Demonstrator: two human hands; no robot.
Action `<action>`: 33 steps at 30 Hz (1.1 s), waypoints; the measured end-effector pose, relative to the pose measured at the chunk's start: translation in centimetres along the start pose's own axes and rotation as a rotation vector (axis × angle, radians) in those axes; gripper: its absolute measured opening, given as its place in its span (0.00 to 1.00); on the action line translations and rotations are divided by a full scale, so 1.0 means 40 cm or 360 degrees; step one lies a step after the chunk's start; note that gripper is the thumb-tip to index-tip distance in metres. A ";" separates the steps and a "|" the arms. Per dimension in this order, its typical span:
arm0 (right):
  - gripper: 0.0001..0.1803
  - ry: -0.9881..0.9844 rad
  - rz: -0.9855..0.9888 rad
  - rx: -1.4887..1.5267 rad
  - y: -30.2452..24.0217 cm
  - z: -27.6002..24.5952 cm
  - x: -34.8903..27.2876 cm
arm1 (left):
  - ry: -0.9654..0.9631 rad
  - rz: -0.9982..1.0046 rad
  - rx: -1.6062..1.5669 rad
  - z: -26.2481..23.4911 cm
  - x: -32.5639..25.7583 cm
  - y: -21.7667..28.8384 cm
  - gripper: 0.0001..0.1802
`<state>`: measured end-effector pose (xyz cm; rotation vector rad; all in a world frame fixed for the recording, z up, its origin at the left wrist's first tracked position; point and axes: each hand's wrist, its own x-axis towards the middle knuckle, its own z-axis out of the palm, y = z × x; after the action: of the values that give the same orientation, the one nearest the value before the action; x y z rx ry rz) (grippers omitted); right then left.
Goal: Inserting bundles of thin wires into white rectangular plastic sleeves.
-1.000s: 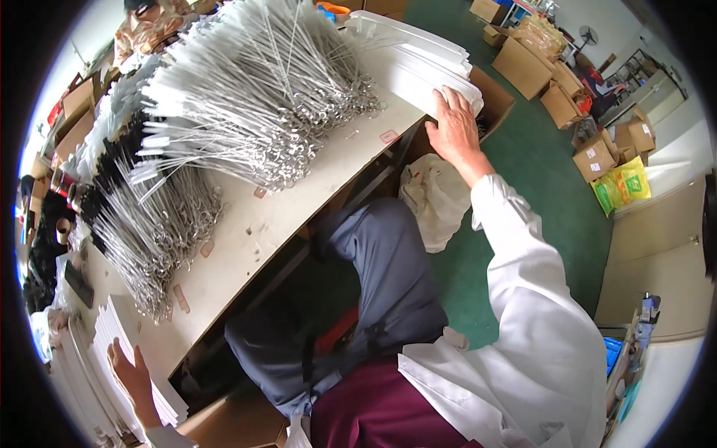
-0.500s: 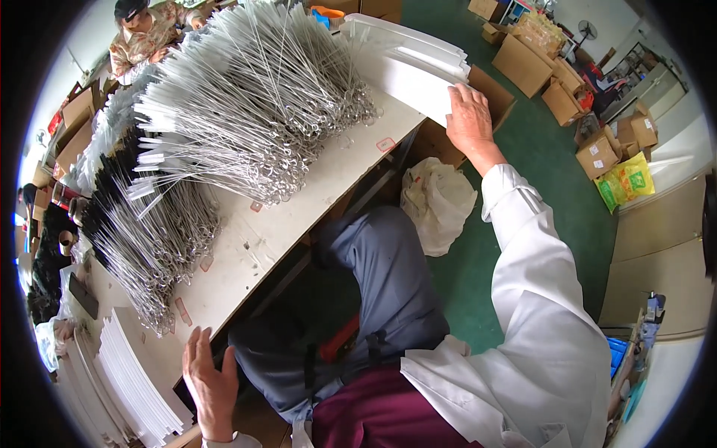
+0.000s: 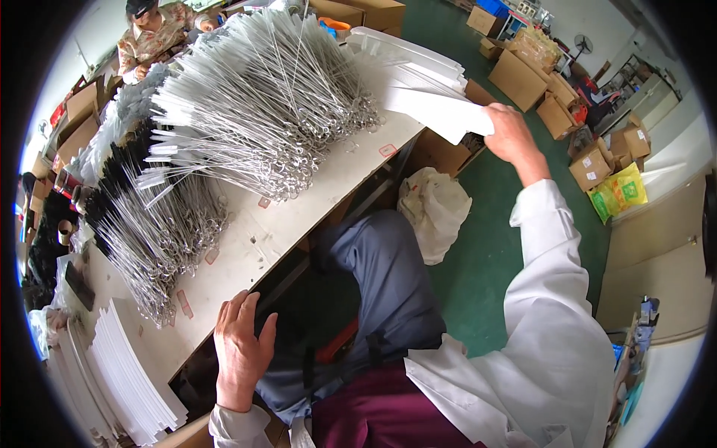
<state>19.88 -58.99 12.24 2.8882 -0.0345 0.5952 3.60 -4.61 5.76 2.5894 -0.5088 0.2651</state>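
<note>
My right hand point(image 3: 514, 138) grips the end of a white flat sheet point(image 3: 441, 108) with fingers closed, past the table's right edge. The sheet slants up off a stack of similar white sheets point(image 3: 411, 56) on the table's far right corner. My left hand point(image 3: 243, 347) hangs by the table's front edge, fingers and thumb apart, holding nothing. Between the hands, a big heap of thin wire brushes point(image 3: 261, 97) with white bristles and looped metal ends lies on the white table point(image 3: 321, 190). A smaller pile of black-bristled wire brushes point(image 3: 157, 224) sits to its left.
More white strips point(image 3: 131, 366) stand in rows at the near left. A white plastic bag point(image 3: 437, 213) rests on the green floor beside my knee. Cardboard boxes point(image 3: 519, 78) line the far right. Across the table is another person point(image 3: 153, 37).
My right hand has moved right and slightly down, drawing the white sheet out from the stack. My left hand has shifted right and a little up, still holding nothing.
</note>
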 end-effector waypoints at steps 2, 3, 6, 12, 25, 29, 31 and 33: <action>0.23 0.0010 0.0002 0.0084 0.043 -0.048 -0.031 | 0.0003 -0.0002 -0.0026 0.005 0.007 0.000 0.23; 0.23 0.0045 0.0041 0.0095 0.044 -0.083 -0.057 | 0.0028 0.0017 -0.0037 0.008 0.007 0.000 0.23; 0.25 0.0166 0.0176 0.0137 0.062 -0.125 -0.149 | 0.0053 0.0039 -0.0069 0.009 0.003 0.004 0.23; 0.33 0.0467 0.0534 0.1097 -0.107 -0.058 -0.284 | 0.0223 0.0190 -0.0120 0.037 0.028 0.044 0.24; 0.33 -0.0055 -0.1391 0.1509 -0.712 -0.078 -0.313 | 0.0028 0.0336 0.0254 0.021 0.051 0.101 0.41; 0.34 -0.0030 -0.1469 0.1567 -0.774 -0.074 -0.310 | -0.0051 0.0218 0.0299 0.023 0.026 0.044 0.40; 0.34 0.0020 -0.1334 0.1516 -0.789 -0.080 -0.309 | 0.0007 0.0096 0.0403 0.029 0.008 0.013 0.38; 0.34 0.0080 -0.1257 0.1545 -0.790 -0.087 -0.317 | 0.0030 0.0021 0.0376 0.016 -0.011 0.000 0.37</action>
<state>8.83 -27.50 4.60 3.2483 1.7328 0.6060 3.27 -4.79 5.09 2.8095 -0.5155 0.3743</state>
